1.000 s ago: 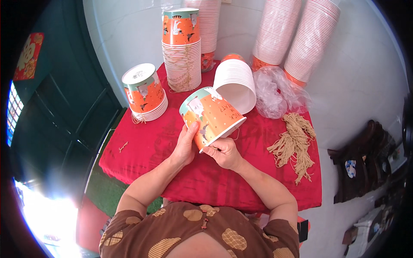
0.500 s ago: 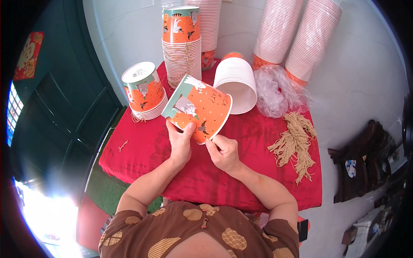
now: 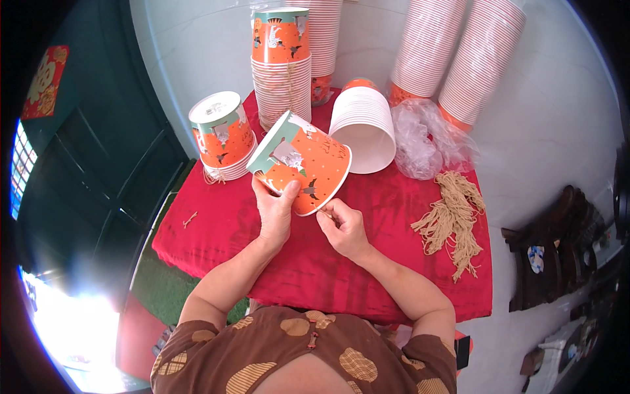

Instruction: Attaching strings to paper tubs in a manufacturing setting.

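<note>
My left hand (image 3: 274,213) grips an orange and green paper bucket (image 3: 305,157) near its base end, thumb on the printed side. The bucket is tilted, its white rim toward the lower right. Beside that rim my right hand (image 3: 344,230) is closed in a pinch; what lies between its fingertips is too small to make out. Past the bucket, a nested stack of white-walled buckets (image 3: 362,131) lies on its side, mouth toward me. A bundle of tan cords (image 3: 453,220) rests on the red cloth to the right.
On the red-covered table (image 3: 367,262), a short upside-down bucket stack (image 3: 223,141) stands left, with a taller stack (image 3: 282,85) behind it. Long wrapped stacks (image 3: 482,62) lean at the wall. Crumpled clear plastic (image 3: 426,141) and a scrap of cord (image 3: 190,219) also lie there.
My right fingertips have shifted slightly right, off the bucket's rim edge, and are pinched beside it. The bucket has tilted a little in my left hand. The other things keep their places.
</note>
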